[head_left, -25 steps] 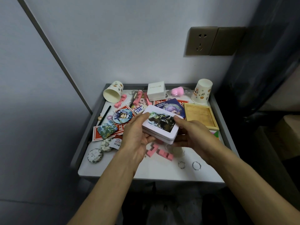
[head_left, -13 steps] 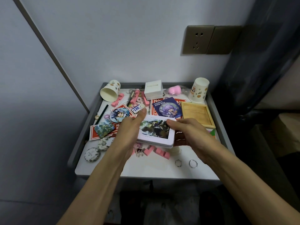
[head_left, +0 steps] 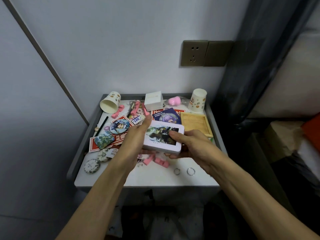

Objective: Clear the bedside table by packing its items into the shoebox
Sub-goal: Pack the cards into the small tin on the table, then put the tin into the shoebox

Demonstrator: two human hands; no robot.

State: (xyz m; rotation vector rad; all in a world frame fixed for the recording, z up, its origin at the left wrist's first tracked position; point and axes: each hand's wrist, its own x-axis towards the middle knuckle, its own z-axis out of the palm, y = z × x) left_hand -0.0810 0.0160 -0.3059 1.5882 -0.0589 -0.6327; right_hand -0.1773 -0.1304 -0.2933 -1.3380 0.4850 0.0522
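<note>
Two hands hold one white tin (head_left: 160, 135) just above the bedside table (head_left: 155, 178), over some pink blocks (head_left: 161, 161). The right hand (head_left: 192, 146) pinches the tin's right end, with the thumb on the picture lid and the fingers underneath. The left hand (head_left: 134, 141) lies flat against the left end, fingers straight along that edge, pressing rather than wrapping as far as shows. The tin sits lid up and nearly flat, its long side running from hand to hand. No shoebox is in view, so which way to carry the tin cannot be told; the right hand's pinch looks the likelier one to take it alone
</note>
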